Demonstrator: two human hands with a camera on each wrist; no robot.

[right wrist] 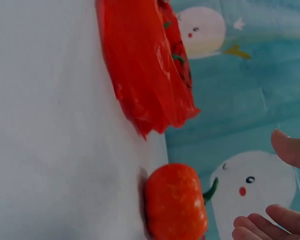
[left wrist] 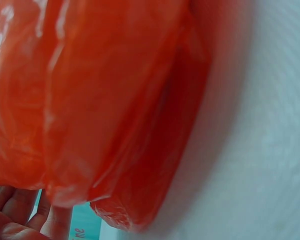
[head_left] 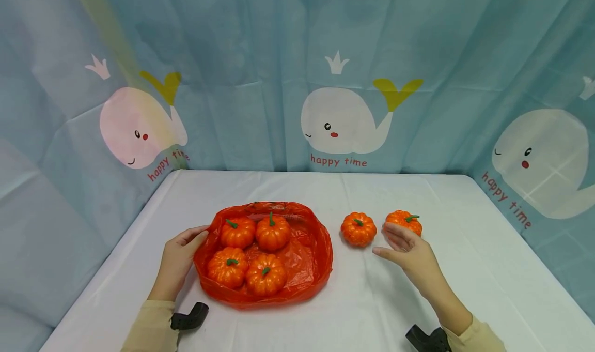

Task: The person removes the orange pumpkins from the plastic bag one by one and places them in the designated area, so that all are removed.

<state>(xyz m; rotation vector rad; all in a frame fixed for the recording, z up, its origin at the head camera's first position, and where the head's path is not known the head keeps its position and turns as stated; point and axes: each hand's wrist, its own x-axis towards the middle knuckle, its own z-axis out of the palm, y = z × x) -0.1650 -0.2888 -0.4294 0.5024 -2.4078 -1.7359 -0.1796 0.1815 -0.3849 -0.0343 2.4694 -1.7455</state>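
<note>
A red plastic bag (head_left: 302, 261) lies spread with its mouth upward and its rim rolled out, holding several small orange pumpkins (head_left: 266, 275) with green stems. At its left rim is my left hand (head_left: 178, 256), the fingers extended against the outside; in the left wrist view the fingertips are hidden behind the red plastic (left wrist: 105, 100). Right of the bag stands one loose pumpkin (head_left: 358, 229), and another pumpkin (head_left: 403, 219) sits farther right. My right hand (head_left: 411, 254) hovers in front of that second pumpkin, partly covering it, thumb and fingers apart and nothing held.
A white cloth (head_left: 353, 316) covers the table. Blue curtains (head_left: 260, 119) printed with whales rise behind it and along both sides. Black wrist mounts (head_left: 190, 317) show beside both sleeves.
</note>
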